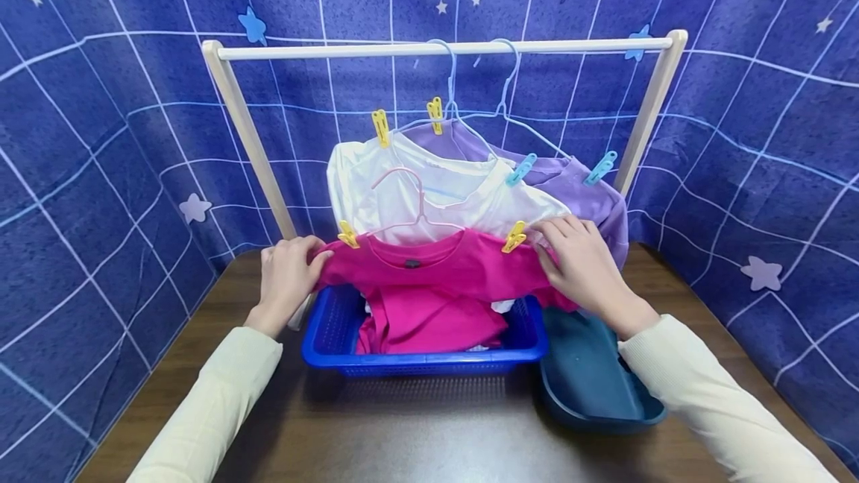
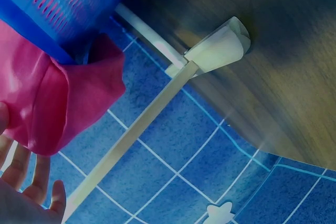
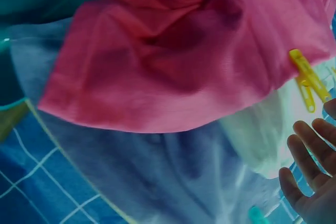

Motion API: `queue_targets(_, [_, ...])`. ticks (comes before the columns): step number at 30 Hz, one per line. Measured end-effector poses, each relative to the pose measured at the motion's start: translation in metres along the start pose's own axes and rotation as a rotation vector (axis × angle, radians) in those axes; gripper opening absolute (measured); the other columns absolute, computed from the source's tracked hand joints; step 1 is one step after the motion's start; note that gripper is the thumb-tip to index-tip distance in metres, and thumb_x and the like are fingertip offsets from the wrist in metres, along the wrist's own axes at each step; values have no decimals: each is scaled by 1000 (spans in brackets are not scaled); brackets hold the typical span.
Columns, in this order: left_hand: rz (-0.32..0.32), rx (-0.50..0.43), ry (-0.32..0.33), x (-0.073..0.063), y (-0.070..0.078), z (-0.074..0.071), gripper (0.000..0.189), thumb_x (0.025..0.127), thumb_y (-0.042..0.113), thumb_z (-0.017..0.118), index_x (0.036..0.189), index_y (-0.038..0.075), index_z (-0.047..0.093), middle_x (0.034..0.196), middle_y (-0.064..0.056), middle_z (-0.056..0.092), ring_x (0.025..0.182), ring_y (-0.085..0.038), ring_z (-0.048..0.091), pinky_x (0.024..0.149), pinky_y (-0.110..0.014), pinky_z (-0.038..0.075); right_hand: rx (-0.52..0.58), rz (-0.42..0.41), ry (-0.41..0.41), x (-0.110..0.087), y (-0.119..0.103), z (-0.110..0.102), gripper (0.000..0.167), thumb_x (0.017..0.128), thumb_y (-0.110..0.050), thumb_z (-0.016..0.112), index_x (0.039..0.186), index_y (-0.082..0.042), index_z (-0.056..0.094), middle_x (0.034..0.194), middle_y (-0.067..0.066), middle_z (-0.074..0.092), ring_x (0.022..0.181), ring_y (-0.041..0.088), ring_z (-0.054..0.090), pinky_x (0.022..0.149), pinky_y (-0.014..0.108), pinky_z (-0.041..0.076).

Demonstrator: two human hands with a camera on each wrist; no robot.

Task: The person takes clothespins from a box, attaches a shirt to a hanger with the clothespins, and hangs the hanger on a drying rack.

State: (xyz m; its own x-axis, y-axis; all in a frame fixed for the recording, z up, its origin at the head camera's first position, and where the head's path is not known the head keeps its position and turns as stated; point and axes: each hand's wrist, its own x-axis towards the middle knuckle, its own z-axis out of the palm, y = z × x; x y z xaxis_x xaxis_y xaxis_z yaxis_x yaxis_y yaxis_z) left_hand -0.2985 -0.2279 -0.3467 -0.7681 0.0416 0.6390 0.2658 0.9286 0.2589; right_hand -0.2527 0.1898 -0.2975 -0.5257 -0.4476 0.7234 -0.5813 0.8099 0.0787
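Note:
A bright pink shirt on a pink hanger stretches between both hands above a blue basket. Yellow clothespins clip its two shoulders. My left hand pinches the shirt's left sleeve between thumb and fingers; in the left wrist view the other fingers spread apart. On the other side my right hand pinches the right sleeve just beyond the clothespin. The right wrist view shows that sleeve draping down, with the thumb hidden. The hanger's hook stands below the rail, in front of a white shirt.
A white rail on wooden posts carries the white shirt and a purple one, both on blue hangers with clothespins. A dark teal tub stands right of the basket on the wooden table. Patterned blue cloth hangs behind.

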Motion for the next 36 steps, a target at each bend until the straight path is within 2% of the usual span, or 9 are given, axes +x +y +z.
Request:
queue_targets(13, [-10, -5, -19, 0, 0, -2, 20, 83, 26, 66, 90, 7, 68, 81, -16, 67, 78, -34, 56, 77, -50, 32, -31, 90, -76, -30, 20, 20, 20, 79, -9, 60, 99, -3, 60, 91, 11, 65, 82, 28, 54, 73, 43, 40])
queue_targets(21, [27, 0, -30, 0, -3, 0, 18, 85, 24, 63, 89, 7, 65, 83, -14, 66, 78, -34, 56, 76, -52, 33, -71, 90, -6, -39, 29, 25, 13, 77, -3, 62, 91, -3, 63, 81, 11, 66, 75, 28, 57, 67, 41, 40])
queue_targets(25, [50, 15, -11, 2, -2, -1, 17, 86, 24, 61, 88, 7, 63, 83, -14, 65, 78, -35, 57, 75, -51, 33, -74, 74, 26, -39, 29, 22, 12, 76, -5, 63, 88, -3, 63, 79, 11, 66, 73, 28, 58, 66, 40, 40])
queue_targets(30, [68, 19, 25, 6, -1, -7, 17, 86, 23, 61, 86, 6, 62, 81, -15, 64, 77, -36, 57, 73, -51, 34, -71, 47, 84, -36, 27, 15, 11, 75, -7, 63, 85, -3, 63, 77, 11, 65, 73, 28, 57, 66, 39, 40])
queue_targets(36, [65, 26, 39, 17, -1, -19, 19, 88, 24, 59, 86, 5, 62, 83, -16, 65, 78, -38, 56, 74, -52, 33, -68, 19, 144, -26, 21, 4, 13, 74, -7, 64, 86, -2, 63, 76, 12, 64, 72, 28, 57, 65, 38, 39])
